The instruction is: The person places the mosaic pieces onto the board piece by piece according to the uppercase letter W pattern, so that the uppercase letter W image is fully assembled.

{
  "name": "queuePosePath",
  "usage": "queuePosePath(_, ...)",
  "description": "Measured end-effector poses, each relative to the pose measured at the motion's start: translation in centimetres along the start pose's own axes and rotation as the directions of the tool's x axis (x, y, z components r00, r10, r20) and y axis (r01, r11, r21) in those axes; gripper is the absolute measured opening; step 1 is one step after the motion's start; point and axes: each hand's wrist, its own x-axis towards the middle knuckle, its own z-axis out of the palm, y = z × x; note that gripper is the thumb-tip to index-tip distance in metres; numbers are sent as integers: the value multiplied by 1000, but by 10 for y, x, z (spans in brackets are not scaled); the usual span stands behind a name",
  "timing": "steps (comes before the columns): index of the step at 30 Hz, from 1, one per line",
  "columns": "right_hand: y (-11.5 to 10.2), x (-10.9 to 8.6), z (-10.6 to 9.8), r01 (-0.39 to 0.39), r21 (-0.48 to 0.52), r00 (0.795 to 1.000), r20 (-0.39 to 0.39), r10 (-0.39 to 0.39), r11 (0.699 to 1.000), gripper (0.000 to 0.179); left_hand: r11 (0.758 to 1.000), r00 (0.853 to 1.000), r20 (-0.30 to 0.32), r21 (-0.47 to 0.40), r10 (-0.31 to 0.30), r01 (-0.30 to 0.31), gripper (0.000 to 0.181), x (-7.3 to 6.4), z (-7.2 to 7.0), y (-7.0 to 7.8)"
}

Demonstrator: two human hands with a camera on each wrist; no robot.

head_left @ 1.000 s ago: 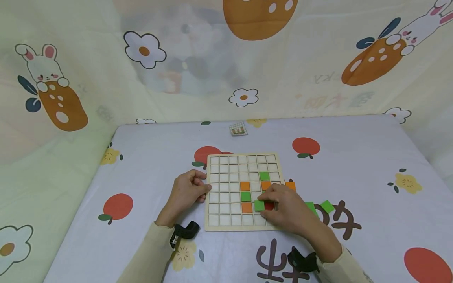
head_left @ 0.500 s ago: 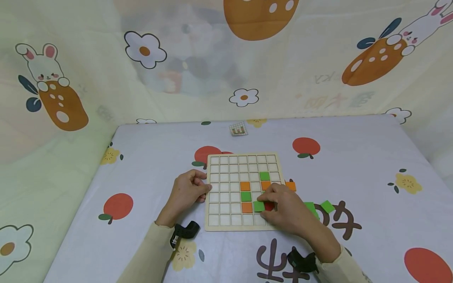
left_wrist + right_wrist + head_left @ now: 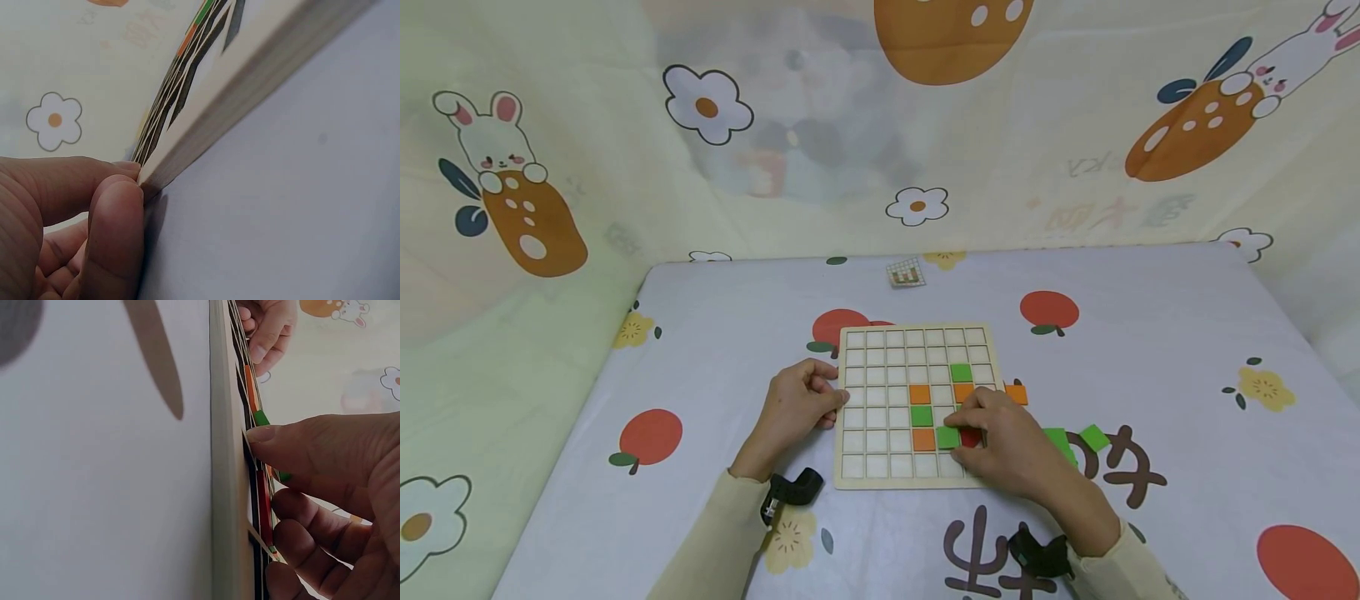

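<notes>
A wooden grid board (image 3: 876, 483) lies flat on the table, with several orange, green and red square tiles in its cells. My left hand (image 3: 797, 406) holds the board's left edge; in the left wrist view, the thumb (image 3: 115, 231) and index finger meet at the rim. Over the board's lower right, my right hand (image 3: 1011, 442) pinches a green tile (image 3: 947, 437) between thumb and fingers. That tile sits at a cell just right of an orange tile (image 3: 923, 440). A red tile (image 3: 971, 437) is partly hidden under the right hand.
Loose green tiles (image 3: 1094, 437) lie right of the board, and an orange tile (image 3: 1017, 394) is by its right edge. A small card with a grid pattern (image 3: 906, 273) lies at the back. Printed cloth covers the table and hangs behind it.
The green tile in my right hand has shifted slightly left and settled lower toward the cell. My left hand stays at the board's edge.
</notes>
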Motion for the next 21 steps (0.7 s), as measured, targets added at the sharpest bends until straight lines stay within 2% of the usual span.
queuePosePath(5, 0, 0, 0, 11, -5, 1000, -3, -11, 1000, 33, 1000, 1000, 2, 1, 3, -3, 28, 0, 0, 0)
queuePosePath(13, -2, 0, 3, -29, -20, 1000, -4, 28, 999, 35, 1000, 1000, -6, -17, -2, 2, 29, 1, 0, -2)
queuePosePath(21, -2, -1, 1, -24, -24, 1000, -6, 24, 999, 34, 1000, 1000, -6, -13, -4, 4, 29, 1, 1, -3)
